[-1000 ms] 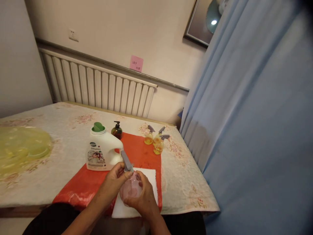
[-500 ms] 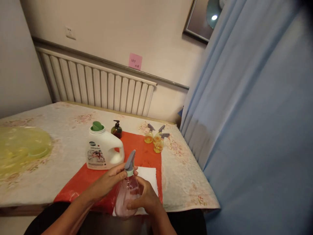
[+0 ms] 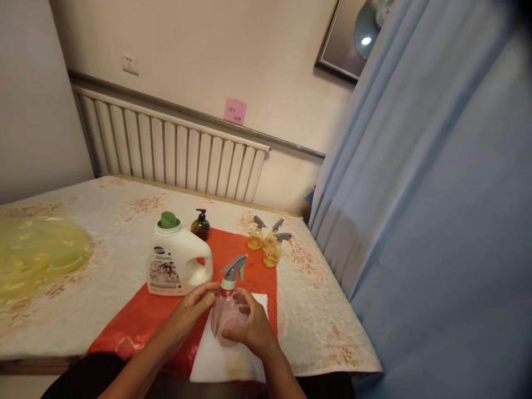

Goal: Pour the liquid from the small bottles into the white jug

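A clear pink spray bottle (image 3: 226,318) with a grey trigger head stands nearly upright over a white cloth or paper towel (image 3: 208,354). My right hand (image 3: 254,327) is wrapped round its body from the right, thumb across the front. Beside the bottle's neck, on the left, my left hand (image 3: 197,302) has its fingers stretched out; whether the fingertips touch the bottle I cannot tell. Just beyond that hand stands a big white detergent jug (image 3: 178,260), a green cap (image 3: 168,220) sitting in its mouth.
A red sheet (image 3: 137,321) lies on the flowered bed cover (image 3: 316,327). Further back are a dark green pump bottle (image 3: 200,226) and three small spray bottles (image 3: 272,256) of yellow liquid. A yellow translucent bag (image 3: 41,249) lies left; a blue curtain (image 3: 415,221) hangs right.
The pink spray bottle has moved slightly up and away, over the white cloth, and its trigger head has turned to the right. My left hand has come off the collar.
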`<state>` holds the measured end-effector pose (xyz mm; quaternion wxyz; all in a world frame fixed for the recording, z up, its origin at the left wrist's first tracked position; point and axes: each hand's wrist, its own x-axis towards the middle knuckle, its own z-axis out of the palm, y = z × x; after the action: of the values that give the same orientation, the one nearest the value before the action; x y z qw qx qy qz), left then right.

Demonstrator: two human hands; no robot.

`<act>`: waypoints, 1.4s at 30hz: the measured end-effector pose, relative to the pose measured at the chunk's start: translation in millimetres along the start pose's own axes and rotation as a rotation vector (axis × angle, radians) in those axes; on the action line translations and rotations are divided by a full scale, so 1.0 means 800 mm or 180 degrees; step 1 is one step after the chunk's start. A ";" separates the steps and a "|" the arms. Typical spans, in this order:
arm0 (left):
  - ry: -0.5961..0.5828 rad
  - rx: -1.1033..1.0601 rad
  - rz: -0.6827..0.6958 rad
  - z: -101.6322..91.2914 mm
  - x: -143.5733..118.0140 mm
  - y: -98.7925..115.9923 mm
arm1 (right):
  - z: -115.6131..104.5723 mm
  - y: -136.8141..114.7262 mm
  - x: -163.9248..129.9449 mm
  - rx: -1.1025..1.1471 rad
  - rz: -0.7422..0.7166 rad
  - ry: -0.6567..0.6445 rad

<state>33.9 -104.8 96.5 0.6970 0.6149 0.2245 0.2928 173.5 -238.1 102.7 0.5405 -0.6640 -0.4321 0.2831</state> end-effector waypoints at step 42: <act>-0.0351 -0.0283 -0.0032 0.016 -0.006 0.035 | 0.007 0.012 -0.017 0.0690 0.0272 -0.0548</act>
<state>35.2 -115.2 125.4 0.7364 0.5974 0.1755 0.2646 165.3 -247.8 90.8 0.5575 -0.5928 -0.4150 0.4068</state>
